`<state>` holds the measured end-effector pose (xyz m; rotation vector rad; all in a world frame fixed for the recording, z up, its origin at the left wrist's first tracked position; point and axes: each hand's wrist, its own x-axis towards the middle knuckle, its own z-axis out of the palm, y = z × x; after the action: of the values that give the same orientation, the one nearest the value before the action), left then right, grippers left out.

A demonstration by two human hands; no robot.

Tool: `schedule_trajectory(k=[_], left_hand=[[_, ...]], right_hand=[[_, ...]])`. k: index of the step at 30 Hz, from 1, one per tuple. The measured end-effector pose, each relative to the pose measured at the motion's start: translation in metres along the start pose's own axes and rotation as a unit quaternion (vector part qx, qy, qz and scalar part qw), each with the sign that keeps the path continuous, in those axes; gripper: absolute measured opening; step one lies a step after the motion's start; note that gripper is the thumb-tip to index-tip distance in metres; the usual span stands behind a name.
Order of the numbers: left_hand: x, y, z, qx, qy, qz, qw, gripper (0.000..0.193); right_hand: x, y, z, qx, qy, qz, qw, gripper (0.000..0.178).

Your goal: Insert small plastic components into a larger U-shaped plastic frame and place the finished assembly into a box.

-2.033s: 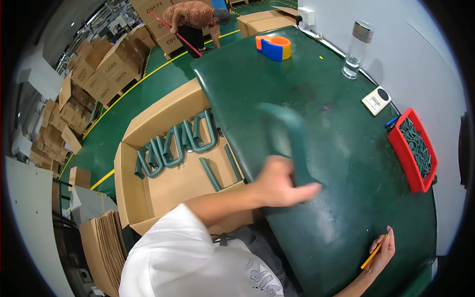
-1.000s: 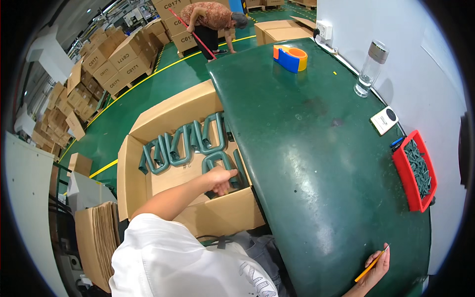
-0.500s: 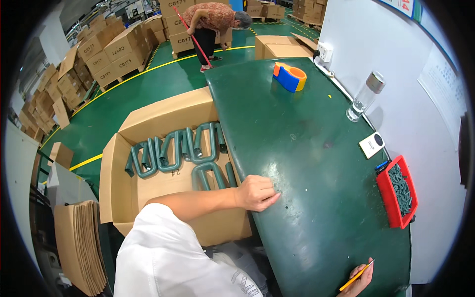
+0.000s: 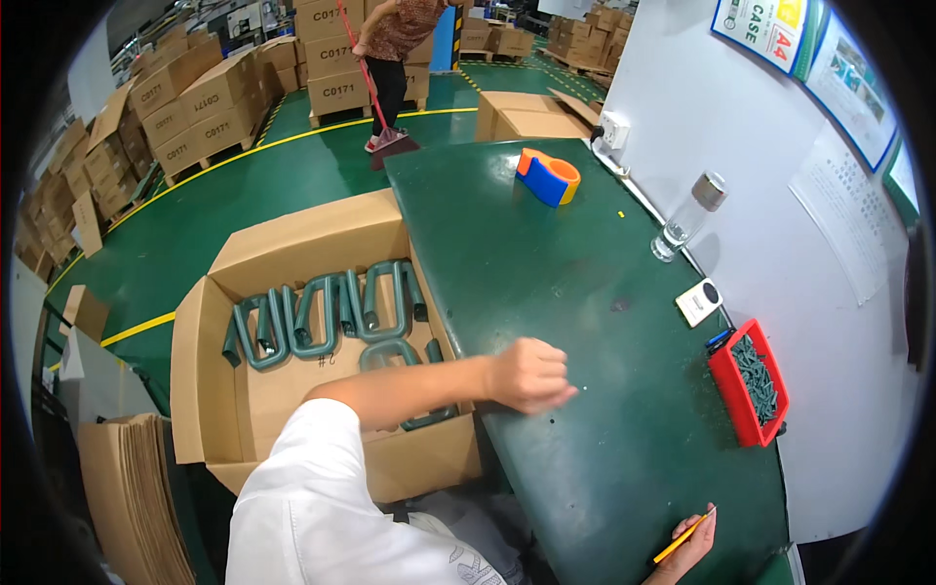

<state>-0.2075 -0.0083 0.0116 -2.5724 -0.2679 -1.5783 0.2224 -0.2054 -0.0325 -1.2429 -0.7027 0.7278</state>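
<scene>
Fingers: the left hand (image 4: 529,375) has its fingers (image 4: 558,390) curled into a loose fist, knuckles up, resting on the dark green table top (image 4: 546,263); whether anything small sits inside the curl I cannot tell. The right hand (image 4: 690,543), at 5 o'clock by the picture's lower edge, pinches a thin yellow pencil (image 4: 681,538) between fingertips and thumb, the way one holds it ready to mark.

Nearest work: the open brown cardboard box (image 4: 292,244) stands on the floor against the table's left edge, at 9 o'clock from the left hand, low enough to reach into across the edge.

Box contents: grey-green U-shaped bent tube pieces (image 4: 322,312) lie nested side by side in a row (packed close, it seems, to save room), with more under the forearm.

Table, far side: a red plastic tray of small dark screws (image 4: 751,380) sits at 3 o'clock by the wall, within the right arm's reach; a small white square device (image 4: 700,301) just beyond it.

Further off: a clear drinking bottle with a metal cap (image 4: 687,216) at 1 o'clock, an orange-and-blue tape dispenser (image 4: 548,176) at 12 o'clock.

Background: another person with a red-handled broom (image 4: 363,73) stands among stacked cartons.
</scene>
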Motion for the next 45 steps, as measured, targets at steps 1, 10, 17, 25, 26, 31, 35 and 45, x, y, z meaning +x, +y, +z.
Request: schedule_trajectory(k=[1, 10, 17, 25, 26, 31, 35, 45], left_hand=[[0.017, 0.006, 0.007, -0.016, 0.023, 0.013, 1.0, 0.033], [0.097, 0.107, 0.155, -0.325, 0.128, 0.009, 0.937, 0.028], [0.077, 0.128, 0.206, -0.398, 0.094, -0.123, 0.904, 0.023], [0.081, 0.101, 0.199, -0.345, -0.017, -0.027, 0.938, 0.026], [0.082, 0.103, 0.199, -0.348, -0.022, -0.031, 0.937, 0.027], [0.083, 0.118, 0.201, -0.367, -0.029, -0.072, 0.927, 0.022], [0.08, 0.114, 0.201, -0.36, -0.04, -0.077, 0.929, 0.021], [0.082, 0.114, 0.208, -0.349, -0.063, -0.086, 0.931, 0.023]], right_hand=[[-0.001, 0.002, 0.01, -0.018, 0.001, -0.003, 1.0, 0.037], [-0.026, 0.0, 0.038, -0.176, -0.029, -0.039, 0.983, 0.051], [-0.024, 0.017, 0.018, -0.221, 0.057, -0.044, 0.973, 0.04], [-0.021, -0.02, 0.025, -0.356, 0.052, -0.001, 0.933, 0.032], [-0.022, -0.022, 0.024, -0.393, 0.037, -0.015, 0.919, 0.031], [-0.048, -0.079, -0.006, -0.689, 0.05, -0.119, 0.713, 0.024], [-0.052, -0.154, -0.068, -0.799, 0.206, -0.059, 0.562, 0.019], [-0.064, -0.245, -0.224, -0.787, 0.408, 0.137, 0.443, 0.036]])
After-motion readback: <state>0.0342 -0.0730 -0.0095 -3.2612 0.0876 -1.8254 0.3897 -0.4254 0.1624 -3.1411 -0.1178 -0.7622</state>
